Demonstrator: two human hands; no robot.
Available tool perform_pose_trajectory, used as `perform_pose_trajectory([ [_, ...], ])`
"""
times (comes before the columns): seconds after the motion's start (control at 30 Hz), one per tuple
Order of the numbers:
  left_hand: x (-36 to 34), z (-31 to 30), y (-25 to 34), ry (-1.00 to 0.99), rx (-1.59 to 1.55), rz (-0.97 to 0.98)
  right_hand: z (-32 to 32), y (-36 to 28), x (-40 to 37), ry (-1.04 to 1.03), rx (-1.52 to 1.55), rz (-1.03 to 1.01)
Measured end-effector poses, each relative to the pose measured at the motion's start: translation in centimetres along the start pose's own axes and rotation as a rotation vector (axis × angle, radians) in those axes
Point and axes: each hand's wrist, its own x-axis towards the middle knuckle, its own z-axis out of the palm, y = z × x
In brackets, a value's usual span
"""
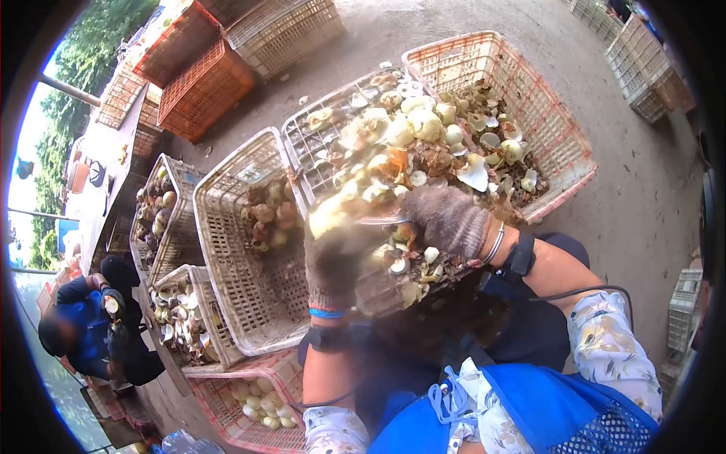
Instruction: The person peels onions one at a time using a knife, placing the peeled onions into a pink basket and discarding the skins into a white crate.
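Observation:
My left hand (331, 268), in a dark knitted glove and smeared by motion, is closed around a pale yellow onion (327, 217). My right hand (450, 219), in a brown glove, is closed on a knife (382, 221); its thin blade points left toward the onion, and the handle is hidden. Just beyond both hands, onion pieces, peeled outer layers and skins (412, 125) lie heaped on an upturned plastic crate (306, 125). Onions with brown skins (271, 214) rest in the tall crate (227, 193) left of my left hand.
A red-and-white crate (563, 136) holding skins stands beyond my right hand. Peeled onions (261, 405) fill part of a pink crate (208, 397) at lower left. Another crate of scraps (181, 314) stands near a seated person in blue (94, 325). Orange crates (204, 91) are stacked behind.

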Motion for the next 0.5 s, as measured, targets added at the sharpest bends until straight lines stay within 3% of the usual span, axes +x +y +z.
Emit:
perform_pose_trajectory([
  [0.07,0.4,0.8,0.6,0.033,0.009,0.032,-0.3,-1.3,-0.4,-0.174,0.367,0.165],
  [0.1,0.5,1.1,0.7,0.066,0.017,0.062,0.7,-1.3,-0.7,-0.247,0.816,0.11],
  [0.13,0.5,0.9,0.4,0.065,0.014,0.062,-4.4,-3.8,-0.1,-0.664,1.24,0.672],
  [0.2,1.1,-0.8,-1.0,-0.016,-0.304,0.015,-4.2,-3.7,-0.4,-0.629,1.228,0.59],
  [0.23,1.5,-1.5,-1.6,0.015,0.062,0.097,-2.9,-3.1,-0.6,-0.448,1.152,0.525],
  [0.27,1.4,-2.1,-2.1,0.024,0.059,0.094,-1.7,-2.5,-0.9,-0.274,1.072,0.458],
  [0.3,1.6,-2.0,-2.0,0.037,-0.01,0.067,-2.3,-2.9,-0.6,-0.157,1.232,0.517],
  [0.33,1.5,-1.3,-1.5,0.048,-0.079,0.037,-3.4,-3.1,-0.3,-0.124,1.133,0.608],
  [0.37,0.9,-0.2,-0.8,0.008,-0.37,-0.064,-3.4,-3.2,0.1,-0.047,1.051,0.544],
  [0.4,0.8,0.2,-1.3,0.0,-0.369,-0.072,-3.4,-3.4,0.6,0.035,0.966,0.482],
  [0.47,0.5,0.9,-2.3,-0.031,0.318,0.229,-3.7,-3.8,1.3,0.129,0.991,0.478],
  [0.5,0.5,0.7,-2.5,-0.059,0.5,0.275,-2.8,-3.2,1.3,0.121,0.998,0.491],
])
